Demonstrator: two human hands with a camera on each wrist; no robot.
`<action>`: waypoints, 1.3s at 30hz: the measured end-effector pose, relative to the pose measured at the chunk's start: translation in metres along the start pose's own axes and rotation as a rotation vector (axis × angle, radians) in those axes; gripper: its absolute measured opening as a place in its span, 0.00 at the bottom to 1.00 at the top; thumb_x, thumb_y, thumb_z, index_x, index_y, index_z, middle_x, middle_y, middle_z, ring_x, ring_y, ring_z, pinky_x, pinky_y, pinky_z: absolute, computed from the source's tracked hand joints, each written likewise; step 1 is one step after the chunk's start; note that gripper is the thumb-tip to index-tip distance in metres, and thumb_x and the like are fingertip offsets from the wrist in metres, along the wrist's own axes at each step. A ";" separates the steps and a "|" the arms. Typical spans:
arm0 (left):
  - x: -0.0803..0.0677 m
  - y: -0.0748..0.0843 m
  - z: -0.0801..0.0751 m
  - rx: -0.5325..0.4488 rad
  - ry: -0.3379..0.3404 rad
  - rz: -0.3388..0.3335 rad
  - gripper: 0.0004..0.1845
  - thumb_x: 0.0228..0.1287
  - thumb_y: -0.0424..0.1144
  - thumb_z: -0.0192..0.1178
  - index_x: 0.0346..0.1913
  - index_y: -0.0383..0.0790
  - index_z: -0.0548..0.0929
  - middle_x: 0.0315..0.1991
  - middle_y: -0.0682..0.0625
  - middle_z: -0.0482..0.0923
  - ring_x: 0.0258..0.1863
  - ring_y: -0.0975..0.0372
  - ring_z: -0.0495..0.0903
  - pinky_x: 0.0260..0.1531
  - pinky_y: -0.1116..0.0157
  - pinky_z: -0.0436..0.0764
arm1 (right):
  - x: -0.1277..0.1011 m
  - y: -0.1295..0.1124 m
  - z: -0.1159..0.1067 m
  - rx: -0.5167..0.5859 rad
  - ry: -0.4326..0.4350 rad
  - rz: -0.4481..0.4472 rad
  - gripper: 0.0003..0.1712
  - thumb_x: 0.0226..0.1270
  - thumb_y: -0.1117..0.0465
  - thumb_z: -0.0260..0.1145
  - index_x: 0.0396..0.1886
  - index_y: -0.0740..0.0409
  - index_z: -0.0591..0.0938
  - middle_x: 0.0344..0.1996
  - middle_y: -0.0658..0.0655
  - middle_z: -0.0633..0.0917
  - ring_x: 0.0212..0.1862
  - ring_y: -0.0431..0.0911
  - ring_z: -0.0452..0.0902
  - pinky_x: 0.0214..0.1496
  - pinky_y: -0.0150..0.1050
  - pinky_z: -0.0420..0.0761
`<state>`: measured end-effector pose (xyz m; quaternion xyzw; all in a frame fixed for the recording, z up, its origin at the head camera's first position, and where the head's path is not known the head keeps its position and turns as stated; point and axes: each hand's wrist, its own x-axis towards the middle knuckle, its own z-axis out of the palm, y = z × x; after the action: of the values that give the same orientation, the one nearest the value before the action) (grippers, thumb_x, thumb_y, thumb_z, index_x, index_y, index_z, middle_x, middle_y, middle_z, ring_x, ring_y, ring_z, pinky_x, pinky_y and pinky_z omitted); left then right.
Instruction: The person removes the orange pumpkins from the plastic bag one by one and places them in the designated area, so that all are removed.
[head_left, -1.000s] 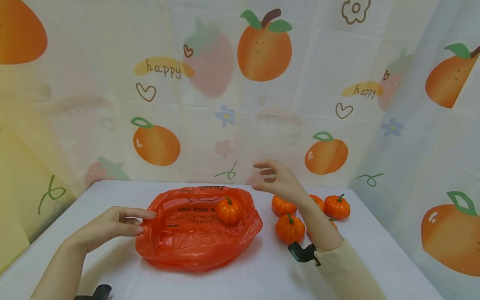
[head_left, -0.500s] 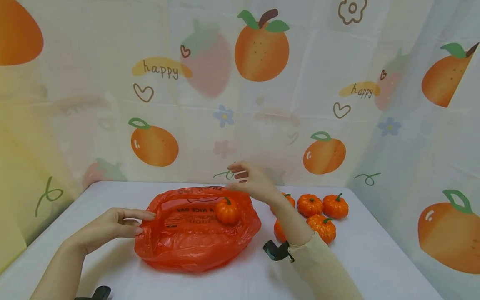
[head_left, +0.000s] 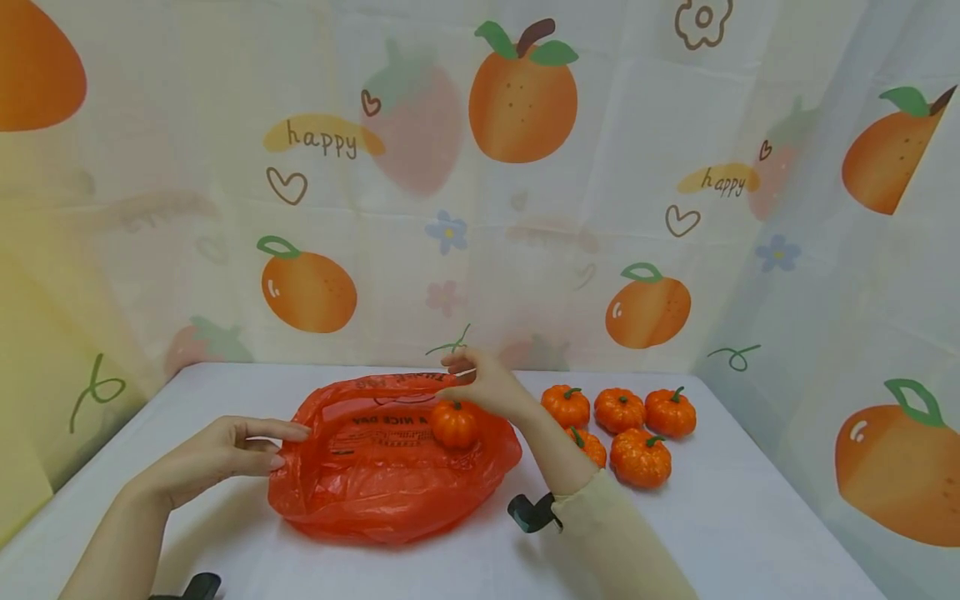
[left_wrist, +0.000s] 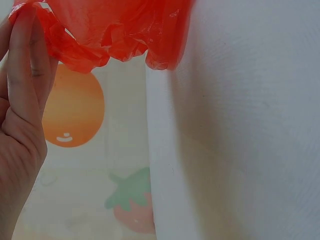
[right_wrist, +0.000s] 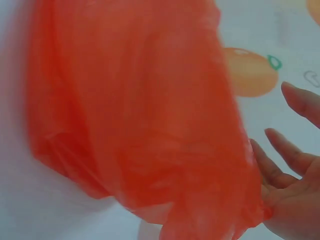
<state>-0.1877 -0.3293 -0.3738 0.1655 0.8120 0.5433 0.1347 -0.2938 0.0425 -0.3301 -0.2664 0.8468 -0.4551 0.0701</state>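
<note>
Right hand [head_left: 483,386]: now down at the far rim of the orange plastic bag [head_left: 390,467], having swung in over the past second from above the loose toy pumpkins [head_left: 621,427], where it hung with fingers spread and empty. Thumb and fingertips now closed in a pinch on the bag's back edge, the other fingers loosely extended, as the right wrist view confirms with film bunched against the palm [right_wrist: 295,210]. Left hand [head_left: 225,454]: unchanged, pinching the near-left rim between thumb and fingers, film gathered at the fingertips [left_wrist: 25,30] in the left wrist view. Both sides of the mouth thus held, and probably spread wider for it.

Bag: thin, crinkled, glossy orange-red film, lying on its side on the white surface [head_left: 750,517], mouth open upward and toward the camera, dark printed lettering visible upside down on the inner wall. One small toy pumpkin [head_left: 453,423] with a green stem resting inside, just below the right hand. Five more of the same grouped on the surface to the right of the bag, well apart from either hand. Fruit-patterned curtain [head_left: 525,167] behind.
</note>
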 end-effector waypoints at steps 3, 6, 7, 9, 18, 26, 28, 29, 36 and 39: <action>0.000 0.000 -0.001 -0.008 -0.007 0.000 0.20 0.68 0.34 0.58 0.61 0.35 0.79 0.57 0.65 0.83 0.43 0.68 0.85 0.50 0.71 0.82 | 0.003 0.008 0.004 -0.033 -0.004 0.003 0.31 0.60 0.55 0.73 0.63 0.55 0.77 0.62 0.59 0.81 0.61 0.58 0.78 0.62 0.52 0.80; 0.000 0.000 -0.001 -0.011 -0.008 -0.002 0.20 0.68 0.34 0.58 0.62 0.34 0.79 0.57 0.65 0.83 0.43 0.68 0.85 0.50 0.71 0.82 | 0.004 0.014 0.007 -0.055 -0.003 0.014 0.31 0.60 0.53 0.72 0.63 0.55 0.77 0.61 0.58 0.81 0.61 0.57 0.79 0.63 0.53 0.79; -0.001 0.000 -0.001 -0.011 -0.009 -0.002 0.20 0.68 0.34 0.58 0.62 0.34 0.79 0.57 0.65 0.83 0.44 0.68 0.84 0.50 0.71 0.82 | 0.005 0.015 0.008 -0.059 -0.004 0.020 0.31 0.61 0.53 0.72 0.63 0.55 0.77 0.61 0.57 0.81 0.60 0.56 0.78 0.63 0.53 0.79; -0.001 0.000 0.000 -0.010 -0.009 -0.001 0.20 0.68 0.34 0.58 0.62 0.33 0.78 0.57 0.66 0.82 0.44 0.68 0.84 0.50 0.71 0.82 | 0.005 0.016 0.009 -0.066 -0.004 0.030 0.30 0.61 0.53 0.72 0.63 0.56 0.77 0.60 0.57 0.82 0.60 0.56 0.78 0.64 0.53 0.79; -0.001 0.001 0.001 -0.006 -0.014 0.005 0.21 0.68 0.34 0.58 0.62 0.31 0.77 0.57 0.68 0.82 0.43 0.69 0.84 0.50 0.71 0.82 | 0.002 0.020 0.014 -0.090 0.002 0.088 0.29 0.60 0.53 0.73 0.61 0.54 0.77 0.60 0.57 0.82 0.61 0.54 0.77 0.64 0.52 0.79; -0.002 0.001 0.000 -0.004 -0.008 -0.003 0.20 0.69 0.34 0.58 0.62 0.34 0.78 0.58 0.67 0.81 0.45 0.69 0.83 0.50 0.71 0.82 | 0.000 0.026 0.018 -0.112 0.003 0.126 0.29 0.60 0.52 0.73 0.60 0.56 0.79 0.59 0.57 0.83 0.61 0.53 0.78 0.66 0.51 0.78; -0.001 0.001 0.000 0.000 -0.010 -0.007 0.21 0.69 0.35 0.58 0.63 0.33 0.78 0.58 0.68 0.81 0.46 0.69 0.83 0.50 0.71 0.82 | 0.000 0.027 0.018 -0.108 -0.003 0.140 0.27 0.60 0.52 0.72 0.59 0.56 0.80 0.59 0.57 0.83 0.59 0.53 0.78 0.65 0.50 0.78; -0.001 0.001 0.000 0.001 -0.011 -0.008 0.21 0.69 0.35 0.58 0.63 0.33 0.77 0.58 0.68 0.81 0.46 0.69 0.82 0.50 0.71 0.82 | 0.000 0.028 0.019 -0.105 -0.005 0.143 0.27 0.61 0.53 0.72 0.58 0.57 0.81 0.58 0.57 0.83 0.59 0.53 0.78 0.65 0.50 0.78; 0.000 0.001 0.000 -0.008 -0.021 -0.009 0.21 0.69 0.35 0.58 0.63 0.32 0.77 0.58 0.67 0.82 0.45 0.68 0.84 0.50 0.71 0.82 | -0.001 0.029 0.022 -0.131 -0.010 0.114 0.23 0.61 0.55 0.72 0.55 0.58 0.83 0.53 0.58 0.85 0.54 0.52 0.79 0.62 0.50 0.80; 0.001 0.001 0.000 -0.013 -0.027 -0.005 0.21 0.69 0.35 0.58 0.63 0.33 0.78 0.57 0.67 0.82 0.45 0.68 0.84 0.50 0.71 0.82 | -0.001 0.029 0.023 -0.142 -0.013 0.098 0.22 0.61 0.56 0.72 0.55 0.58 0.83 0.54 0.57 0.85 0.56 0.52 0.79 0.63 0.51 0.79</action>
<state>-0.1887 -0.3283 -0.3734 0.1700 0.8068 0.5461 0.1480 -0.2959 0.0390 -0.3671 -0.2321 0.8885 -0.3880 0.0787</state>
